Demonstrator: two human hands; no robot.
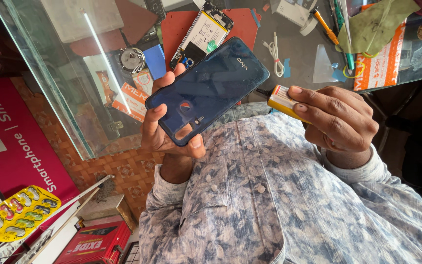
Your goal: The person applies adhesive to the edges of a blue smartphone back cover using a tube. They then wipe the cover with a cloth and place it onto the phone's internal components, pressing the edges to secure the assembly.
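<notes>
Right now my left hand (164, 134) grips a dark blue phone back cover (208, 90) by its lower end, fingers curled around both edges, holding it tilted above my lap just short of the glass worktop (50, 73). My right hand (340, 120) is closed around a small yellow glue tube (284, 100), its black nozzle touching the cover's right edge. Beyond, an opened phone (202, 32) lies on a red mat (177, 24).
</notes>
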